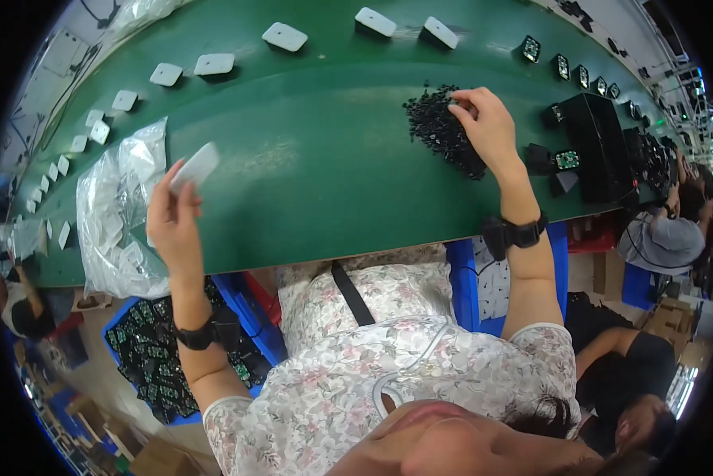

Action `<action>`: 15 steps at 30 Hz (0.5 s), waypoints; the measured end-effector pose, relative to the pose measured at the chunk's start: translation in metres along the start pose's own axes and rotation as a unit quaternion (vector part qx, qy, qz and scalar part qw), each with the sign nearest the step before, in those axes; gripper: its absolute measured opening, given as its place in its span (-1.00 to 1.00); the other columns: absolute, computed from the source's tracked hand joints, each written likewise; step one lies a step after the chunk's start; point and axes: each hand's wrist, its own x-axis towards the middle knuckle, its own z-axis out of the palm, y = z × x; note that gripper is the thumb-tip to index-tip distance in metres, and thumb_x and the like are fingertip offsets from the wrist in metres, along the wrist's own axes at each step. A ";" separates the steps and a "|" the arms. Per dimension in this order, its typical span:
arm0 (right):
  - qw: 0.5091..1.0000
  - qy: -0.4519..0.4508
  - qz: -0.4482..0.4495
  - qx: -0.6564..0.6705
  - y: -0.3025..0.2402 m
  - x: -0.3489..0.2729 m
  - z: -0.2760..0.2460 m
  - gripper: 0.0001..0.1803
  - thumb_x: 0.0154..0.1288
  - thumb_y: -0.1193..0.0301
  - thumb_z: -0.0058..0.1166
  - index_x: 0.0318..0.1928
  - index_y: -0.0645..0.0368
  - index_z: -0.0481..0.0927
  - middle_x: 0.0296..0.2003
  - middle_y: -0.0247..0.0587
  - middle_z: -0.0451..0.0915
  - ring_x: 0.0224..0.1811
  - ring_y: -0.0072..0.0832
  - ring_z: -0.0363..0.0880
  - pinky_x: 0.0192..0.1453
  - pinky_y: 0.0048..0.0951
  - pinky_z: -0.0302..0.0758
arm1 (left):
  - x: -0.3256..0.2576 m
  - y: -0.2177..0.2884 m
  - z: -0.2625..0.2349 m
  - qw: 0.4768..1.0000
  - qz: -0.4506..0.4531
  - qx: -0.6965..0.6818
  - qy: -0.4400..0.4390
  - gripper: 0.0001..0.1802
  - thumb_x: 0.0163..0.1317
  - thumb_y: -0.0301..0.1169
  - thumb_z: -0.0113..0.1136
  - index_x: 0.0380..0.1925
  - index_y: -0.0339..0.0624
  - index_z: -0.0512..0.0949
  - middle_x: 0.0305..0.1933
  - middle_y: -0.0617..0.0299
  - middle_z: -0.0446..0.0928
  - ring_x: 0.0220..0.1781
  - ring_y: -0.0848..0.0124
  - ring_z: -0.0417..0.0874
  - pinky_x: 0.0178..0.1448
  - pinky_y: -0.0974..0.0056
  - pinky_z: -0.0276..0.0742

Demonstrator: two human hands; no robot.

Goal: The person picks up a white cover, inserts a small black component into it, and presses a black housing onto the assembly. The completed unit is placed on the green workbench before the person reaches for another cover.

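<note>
My left hand is raised over the near edge of the green conveyor belt and holds a small white plastic cover between thumb and fingers. My right hand reaches across the belt, fingertips pinching at the top of a pile of tiny black parts. Whether a part is between the fingers cannot be seen. Both wrists wear black bands.
A clear plastic bag of white covers lies left of my left hand. More white covers ride along the belt's far side. Black boxes and small green-lit units stand at right. A blue bin of green circuit boards sits below left. Other people sit at right.
</note>
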 end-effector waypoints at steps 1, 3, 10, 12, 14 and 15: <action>1.000 0.013 -0.006 -0.024 0.007 0.003 0.006 -0.84 0.11 0.44 0.15 -0.25 0.14 0.61 -0.45 -0.27 0.49 -0.43 -0.45 0.47 -0.30 -0.51 0.41 | 0.002 0.010 0.017 0.990 -0.050 -0.132 -0.028 -0.65 0.21 -0.58 0.10 0.03 -0.18 0.51 -0.46 0.29 0.43 -0.50 0.61 0.47 -0.45 0.51 0.37; 0.999 0.037 -0.020 -0.020 0.017 0.015 0.015 -0.84 0.12 0.41 0.16 -0.26 0.14 0.61 -0.44 -0.26 0.50 -0.42 -0.42 0.48 -0.29 -0.49 0.41 | 0.004 0.024 0.045 0.984 -0.035 -0.166 -0.058 -0.64 0.22 -0.58 0.08 0.05 -0.17 0.49 -0.45 0.29 0.44 -0.50 0.62 0.48 -0.48 0.52 0.36; 0.983 -0.148 0.086 -0.061 -0.001 0.063 0.025 -0.81 0.15 0.31 0.15 -0.40 0.19 0.59 -0.42 -0.12 0.58 -0.31 -0.14 0.55 -0.23 -0.24 0.47 | 0.013 0.061 0.115 0.938 -0.067 -0.298 -0.164 -0.78 0.24 -0.59 0.04 -0.10 -0.22 0.45 -0.51 0.29 0.43 -0.56 0.62 0.47 -0.56 0.52 0.32; 0.981 -0.161 0.074 -0.084 -0.004 0.069 0.030 -0.80 0.13 0.32 0.18 -0.42 0.20 0.57 -0.43 -0.07 0.59 -0.31 -0.11 0.56 -0.23 -0.21 0.48 | 0.014 0.065 0.123 0.934 -0.072 -0.304 -0.172 -0.82 0.25 -0.59 0.03 -0.14 -0.22 0.46 -0.54 0.30 0.42 -0.58 0.62 0.47 -0.57 0.53 0.32; 0.977 -0.171 0.066 -0.108 0.000 0.073 0.032 -0.79 0.11 0.33 0.20 -0.44 0.22 0.56 -0.44 -0.02 0.60 -0.32 -0.09 0.57 -0.23 -0.18 0.48 | 0.014 0.063 0.131 0.932 -0.067 -0.297 -0.195 -0.82 0.26 -0.59 0.02 -0.13 -0.23 0.46 -0.53 0.29 0.42 -0.58 0.62 0.47 -0.57 0.52 0.32; 0.976 -0.185 0.056 -0.100 0.004 0.074 0.034 -0.80 0.09 0.34 0.21 -0.45 0.22 0.55 -0.42 0.00 0.60 -0.30 -0.07 0.57 -0.21 -0.17 0.49 | 0.013 0.061 0.134 0.927 -0.071 -0.311 -0.196 -0.83 0.27 -0.59 0.00 -0.14 -0.24 0.47 -0.53 0.29 0.42 -0.58 0.63 0.47 -0.58 0.53 0.31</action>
